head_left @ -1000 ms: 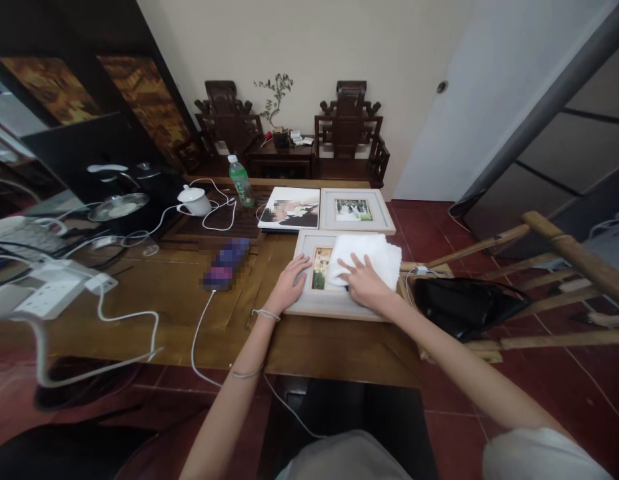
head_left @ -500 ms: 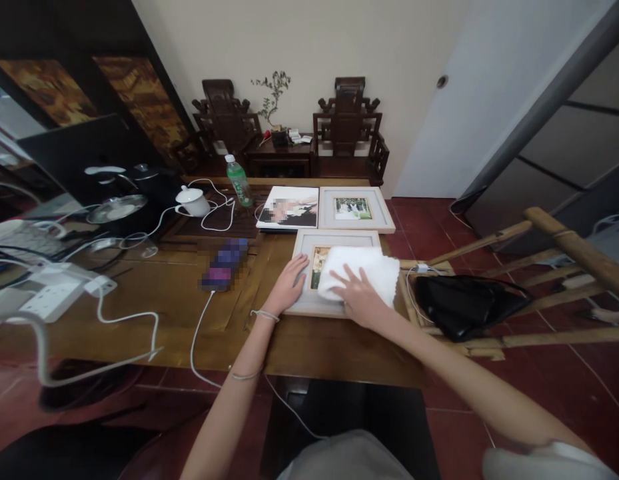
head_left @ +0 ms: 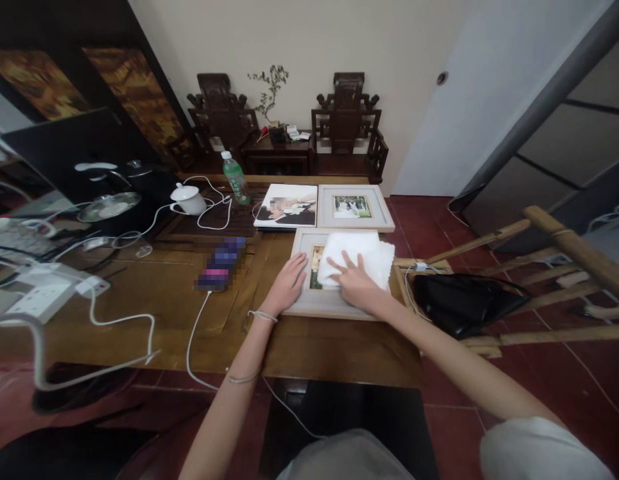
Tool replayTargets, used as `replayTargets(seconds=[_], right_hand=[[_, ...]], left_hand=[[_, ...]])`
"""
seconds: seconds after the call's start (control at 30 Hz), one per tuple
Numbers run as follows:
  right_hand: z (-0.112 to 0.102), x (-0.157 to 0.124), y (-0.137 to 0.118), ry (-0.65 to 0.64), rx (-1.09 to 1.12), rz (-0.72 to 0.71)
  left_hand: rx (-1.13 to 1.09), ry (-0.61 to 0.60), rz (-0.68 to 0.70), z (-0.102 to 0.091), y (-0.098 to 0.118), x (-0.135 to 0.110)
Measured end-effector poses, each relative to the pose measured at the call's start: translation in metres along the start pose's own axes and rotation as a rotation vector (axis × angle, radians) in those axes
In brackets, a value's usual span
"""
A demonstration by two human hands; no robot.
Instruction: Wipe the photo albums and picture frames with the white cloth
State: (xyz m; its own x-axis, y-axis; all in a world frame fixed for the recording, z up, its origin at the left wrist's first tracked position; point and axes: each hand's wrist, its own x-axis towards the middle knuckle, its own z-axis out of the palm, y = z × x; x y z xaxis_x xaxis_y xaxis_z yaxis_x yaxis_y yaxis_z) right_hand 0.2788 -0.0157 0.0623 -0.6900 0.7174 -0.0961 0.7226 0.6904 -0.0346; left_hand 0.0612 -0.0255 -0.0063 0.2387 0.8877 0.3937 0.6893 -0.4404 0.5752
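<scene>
A light wooden photo frame (head_left: 319, 308) lies flat near the table's front edge, with a small picture (head_left: 316, 267) partly covered inside it. My left hand (head_left: 289, 283) rests along the frame's left side, fingers stretched out. On top of the frame, a folded white cloth (head_left: 362, 248) with a scalloped edge covers the middle and upper right. My right hand (head_left: 356, 283) lies on this cloth with its fingers spread, pressing it against the frame.
Behind are a second photo frame (head_left: 382, 217) and a photo album (head_left: 289, 200). Leftward lie a phone (head_left: 222, 263) on a cable, a green-labelled bottle (head_left: 236, 179), a white lidded cup (head_left: 188, 200) and a power strip (head_left: 44, 293). A black bag (head_left: 459, 303) sits on a bamboo chair (head_left: 564, 247) at right.
My right hand and the cloth have slid a little away from me across the frame, baring more of its lower part. My left hand stays at the frame's left side.
</scene>
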Motion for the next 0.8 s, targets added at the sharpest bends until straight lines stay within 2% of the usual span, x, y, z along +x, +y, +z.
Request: replayTargets(seconds=[0.13, 0.23, 0.37, 0.5, 0.63, 0.8], right_hand=[[-0.010, -0.034, -0.034, -0.081, 0.073, -0.192], [-0.011, -0.036, -0.048, -0.044, 0.086, -0.299], [0.003, -0.009, -0.052, 0.062, 0.044, -0.248], [0.015, 0.029, -0.039, 0.156, -0.023, -0.133], [0.015, 0.058, -0.018, 0.153, -0.073, -0.079], [0.009, 0.081, 0.001, 0.250, -0.133, -0.043]], left_hand=[[-0.051, 0.007, -0.049, -0.001, 0.004, 0.000], [-0.123, 0.015, -0.106, -0.003, 0.009, -0.001], [-0.232, 0.068, -0.178, -0.003, 0.012, -0.003], [-0.226, 0.048, -0.143, -0.003, 0.011, -0.004], [-0.144, 0.016, -0.063, -0.004, 0.009, -0.003], [-0.125, 0.036, -0.026, -0.004, 0.006, -0.003]])
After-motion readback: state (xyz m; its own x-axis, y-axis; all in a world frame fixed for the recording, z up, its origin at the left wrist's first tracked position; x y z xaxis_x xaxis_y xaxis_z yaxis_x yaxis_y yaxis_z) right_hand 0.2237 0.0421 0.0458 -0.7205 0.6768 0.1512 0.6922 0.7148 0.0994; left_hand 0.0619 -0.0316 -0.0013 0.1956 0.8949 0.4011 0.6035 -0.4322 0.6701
